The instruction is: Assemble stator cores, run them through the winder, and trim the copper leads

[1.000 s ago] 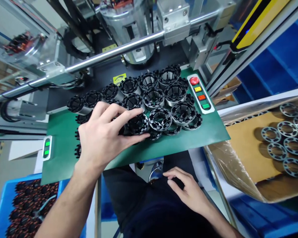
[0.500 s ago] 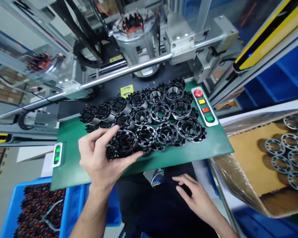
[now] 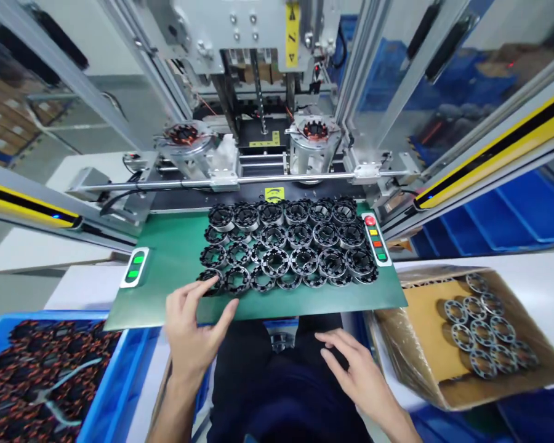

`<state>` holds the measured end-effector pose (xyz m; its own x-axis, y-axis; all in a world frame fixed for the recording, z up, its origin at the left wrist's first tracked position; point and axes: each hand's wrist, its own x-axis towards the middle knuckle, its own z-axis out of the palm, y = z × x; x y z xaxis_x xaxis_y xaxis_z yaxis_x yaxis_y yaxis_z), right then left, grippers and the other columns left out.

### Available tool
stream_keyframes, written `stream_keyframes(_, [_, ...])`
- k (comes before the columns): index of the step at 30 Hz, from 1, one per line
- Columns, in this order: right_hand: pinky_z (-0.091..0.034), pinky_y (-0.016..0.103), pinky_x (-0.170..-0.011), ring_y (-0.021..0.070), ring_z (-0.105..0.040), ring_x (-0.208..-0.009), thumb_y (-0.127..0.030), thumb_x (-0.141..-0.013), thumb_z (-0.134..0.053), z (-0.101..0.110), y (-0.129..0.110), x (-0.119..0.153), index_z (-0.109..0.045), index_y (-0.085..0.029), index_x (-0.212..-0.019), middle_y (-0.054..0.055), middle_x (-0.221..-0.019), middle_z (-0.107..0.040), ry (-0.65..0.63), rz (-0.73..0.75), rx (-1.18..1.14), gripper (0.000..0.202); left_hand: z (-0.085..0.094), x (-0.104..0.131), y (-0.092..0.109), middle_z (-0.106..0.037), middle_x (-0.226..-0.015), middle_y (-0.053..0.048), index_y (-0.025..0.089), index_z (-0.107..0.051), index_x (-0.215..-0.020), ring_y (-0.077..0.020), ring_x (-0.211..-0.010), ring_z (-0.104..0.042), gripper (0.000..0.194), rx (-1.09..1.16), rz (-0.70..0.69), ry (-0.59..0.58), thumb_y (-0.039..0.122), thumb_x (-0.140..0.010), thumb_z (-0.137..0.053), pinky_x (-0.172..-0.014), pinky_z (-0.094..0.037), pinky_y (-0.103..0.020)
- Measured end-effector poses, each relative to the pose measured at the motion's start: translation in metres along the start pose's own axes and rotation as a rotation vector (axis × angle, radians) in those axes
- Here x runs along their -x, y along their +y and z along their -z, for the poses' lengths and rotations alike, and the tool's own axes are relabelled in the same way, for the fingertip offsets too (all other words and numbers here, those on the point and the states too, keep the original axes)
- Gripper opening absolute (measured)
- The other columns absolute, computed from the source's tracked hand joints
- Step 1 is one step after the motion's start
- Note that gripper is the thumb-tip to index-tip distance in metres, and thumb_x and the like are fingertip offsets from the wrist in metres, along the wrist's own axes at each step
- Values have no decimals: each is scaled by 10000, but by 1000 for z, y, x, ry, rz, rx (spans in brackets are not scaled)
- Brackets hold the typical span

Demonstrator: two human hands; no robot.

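My left hand [image 3: 194,326] is at the front left corner of a block of black-and-silver slotted stator cores [image 3: 303,261]. Its fingers and thumb are spread, with nothing seen between them. The index fingertip overlaps the corner core [image 3: 207,284]; I cannot tell whether it touches. The cores stand in close rows on a green work surface [image 3: 166,271], some stacked on others. Over my lap, beyond the front edge, hovers my right hand [image 3: 353,369], loosely open and holding nothing.
Behind the cores stands a machine with two metal posts bearing copper-wound stators [image 3: 316,130]. Button panels [image 3: 376,240] flank the rows. On the right, a carton [image 3: 420,332] holds silver rings; on the left, a blue bin [image 3: 115,369] holds wound stators and pliers [image 3: 55,391].
My left hand has drawn back left and towards me from around a front-row core. The view has swung and now takes in more of the machine. My right hand stays over my lap.
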<state>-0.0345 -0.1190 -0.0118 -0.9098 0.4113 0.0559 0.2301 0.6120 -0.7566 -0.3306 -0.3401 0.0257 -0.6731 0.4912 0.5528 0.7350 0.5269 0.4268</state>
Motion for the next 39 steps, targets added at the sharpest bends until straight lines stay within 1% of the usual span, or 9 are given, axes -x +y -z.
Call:
stream_keyframes(6, [-726,325,-923,203,-877,-1018,-252,-1200,-666,19,-33,-29,-836,-274,-1279,39,-1132,-883,163,151,105,189,5,-8,6,-816,-1244,-108,219,-775,-1397,-313,-1173,-737,366,119,-7,30,354,-1073,-881,-1072,-581,-463])
stream_keyframes(8, [-708,380,-954,232,-847,-1039,-269,-1186,-705,23,-42,-45,-842,-272,-1258,63,-1133,-869,256,178,157,155,-3,-13,14,-831,-1258,-96,232,-760,-1399,-296,-1168,-743,364,181,-41,-7,344,-1075,-884,-1069,-593,-443])
stream_keyframes(11, [-654,477,-1021,288,-775,-1110,-317,-1162,-758,30,-53,-78,-869,-284,-1273,104,-1186,-826,364,190,271,160,-23,-20,30,-805,-1338,-105,262,-745,-1449,-297,-1238,-743,393,234,-114,-105,367,-1091,-868,-1105,-615,-441])
stream_keyframes(15, [-569,523,-1037,348,-682,-1221,-364,-1141,-790,34,-62,-126,-860,-254,-1356,154,-1336,-781,335,184,442,251,-53,-26,47,-733,-1496,-174,258,-749,-1504,-349,-1349,-725,426,217,-137,-222,387,-1107,-836,-1141,-626,-496])
stream_keyframes(18, [-525,513,-1044,359,-649,-1262,-351,-1131,-801,34,-63,-147,-849,-231,-1317,155,-1357,-777,249,194,533,226,-65,-30,50,-750,-1483,-183,255,-796,-1444,-372,-1332,-718,359,182,-129,-256,410,-1120,-811,-1131,-620,-521])
stream_keyframes(21, [-495,520,-1076,355,-631,-1265,-350,-1148,-779,34,-62,-154,-847,-235,-1257,150,-1374,-773,199,201,583,172,-69,-33,49,-796,-1415,-163,262,-845,-1310,-369,-1316,-717,238,160,-119,-256,412,-1133,-790,-1117,-611,-509])
stream_keyframes(24, [-489,514,-1079,351,-623,-1271,-342,-1157,-767,35,-62,-152,-838,-242,-1246,145,-1398,-769,177,199,594,152,-68,-35,50,-806,-1373,-157,252,-856,-1241,-358,-1292,-725,203,153,-111,-246,412,-1133,-793,-1089,-611,-486])
stream_keyframes(34, [-537,553,-1085,362,-642,-1284,-372,-1178,-723,31,-62,-153,-830,-256,-1278,153,-1401,-775,168,165,532,186,-65,-37,52,-762,-1302,-150,257,-865,-1227,-347,-1243,-708,206,116,-95,-261,426,-1132,-794,-1021,-598,-454])
stream_keyframes(39, [-559,548,-1108,355,-673,-1312,-383,-1147,-782,39,-60,-149,-823,-290,-1376,132,-1406,-784,174,171,465,251,-67,-33,50,-735,-1412,-173,252,-832,-1296,-349,-1288,-703,223,116,-100,-268,401,-1142,-770,-1067,-603,-473])
